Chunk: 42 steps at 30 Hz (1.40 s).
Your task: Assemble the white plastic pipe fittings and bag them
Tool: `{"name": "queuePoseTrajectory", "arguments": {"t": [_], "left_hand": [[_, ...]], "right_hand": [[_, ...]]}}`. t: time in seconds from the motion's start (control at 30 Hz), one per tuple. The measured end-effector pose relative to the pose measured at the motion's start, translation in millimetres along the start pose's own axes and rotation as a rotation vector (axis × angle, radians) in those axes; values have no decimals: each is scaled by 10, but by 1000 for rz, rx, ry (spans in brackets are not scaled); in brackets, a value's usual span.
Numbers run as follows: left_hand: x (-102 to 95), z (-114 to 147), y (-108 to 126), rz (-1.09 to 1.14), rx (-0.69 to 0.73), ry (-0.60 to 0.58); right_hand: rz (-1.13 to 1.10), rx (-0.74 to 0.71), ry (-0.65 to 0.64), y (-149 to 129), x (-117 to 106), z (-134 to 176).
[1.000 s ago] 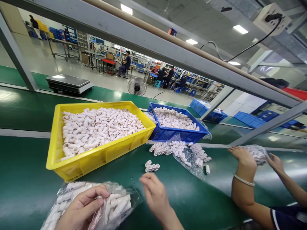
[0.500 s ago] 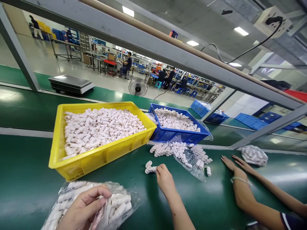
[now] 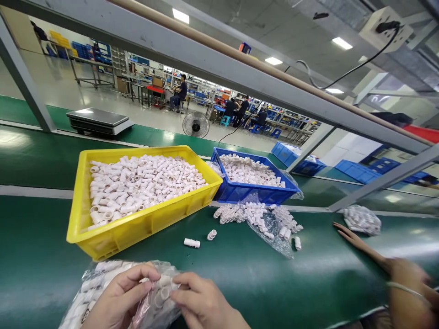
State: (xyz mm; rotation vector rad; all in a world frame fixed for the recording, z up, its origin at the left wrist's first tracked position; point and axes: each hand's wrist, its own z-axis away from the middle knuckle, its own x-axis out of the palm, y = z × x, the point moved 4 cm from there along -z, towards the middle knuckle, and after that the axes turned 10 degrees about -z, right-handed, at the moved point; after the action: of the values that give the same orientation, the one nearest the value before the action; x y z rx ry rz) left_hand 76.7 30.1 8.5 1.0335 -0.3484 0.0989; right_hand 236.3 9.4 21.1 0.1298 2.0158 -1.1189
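Note:
At the bottom, my left hand (image 3: 125, 294) pinches the edge of a clear plastic bag (image 3: 99, 276) filled with white plastic pipe fittings. My right hand (image 3: 207, 299) is at the bag's right side, fingers closed on white pipe fittings (image 3: 163, 294) at the mouth; the plastic and fingers partly hide them. Beyond the hands, one loose fitting (image 3: 191, 243) lies on its side on the green surface. Another loose fitting (image 3: 211, 235) sits close by. Farther right, a pile of fittings (image 3: 258, 214) spreads over an open plastic bag (image 3: 279, 246).
A yellow bin (image 3: 144, 224) and a blue bin (image 3: 254, 194) full of white fittings stand behind. A co-worker's arms (image 3: 408, 285) reach in at right near a filled bag (image 3: 362, 220). A scale (image 3: 99, 121) sits behind the slanting frame bar (image 3: 226, 64).
My right hand has moved left and toward me from the loose fittings to the bag, with fittings in it. Two fittings stay on the surface. One co-worker's arm has drawn back.

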Motion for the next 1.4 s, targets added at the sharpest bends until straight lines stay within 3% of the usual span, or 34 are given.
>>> {"name": "queuePoseTrajectory", "arguments": {"t": [0.07, 0.17, 0.23, 0.33, 0.43, 0.57, 0.7, 0.8, 0.93, 1.0, 1.07, 1.2, 1.27, 1.4], "left_hand": [[-29, 17, 14, 6, -26, -6], [-67, 36, 30, 38, -59, -9], [-69, 42, 34, 54, -70, -10], [-50, 45, 38, 76, -66, -4], [-33, 43, 40, 76, -57, -14], [-42, 44, 35, 44, -51, -39], [-64, 40, 31, 51, -24, -52], [-80, 23, 23, 56, -11, -61], [-71, -3, 29, 53, 9, -35], [-43, -6, 40, 54, 29, -8], [1, -3, 45, 70, 57, -18], [30, 12, 37, 137, 122, -72], [-9, 31, 55, 155, 158, -93], [-111, 106, 200, 206, 232, -141]], "right_hand": [[35, 76, 162, 208, -132, -1], [205, 315, 388, 672, -398, 55], [321, 454, 421, 982, -482, 92], [349, 549, 355, 1297, -400, 89], [333, 541, 273, 1383, -158, -4], [466, 419, 269, 1373, 134, -191], [520, 359, 287, 1456, 229, -259], [471, 332, 314, 1346, 127, -213], [189, 151, 456, 752, -106, -144], [98, -32, 353, 396, -54, -176], [100, -131, 155, 161, 146, -243], [155, -55, -39, 68, 504, -391], [109, -20, -87, 48, 513, -426], [23, -89, -170, -31, 287, -361]]}}
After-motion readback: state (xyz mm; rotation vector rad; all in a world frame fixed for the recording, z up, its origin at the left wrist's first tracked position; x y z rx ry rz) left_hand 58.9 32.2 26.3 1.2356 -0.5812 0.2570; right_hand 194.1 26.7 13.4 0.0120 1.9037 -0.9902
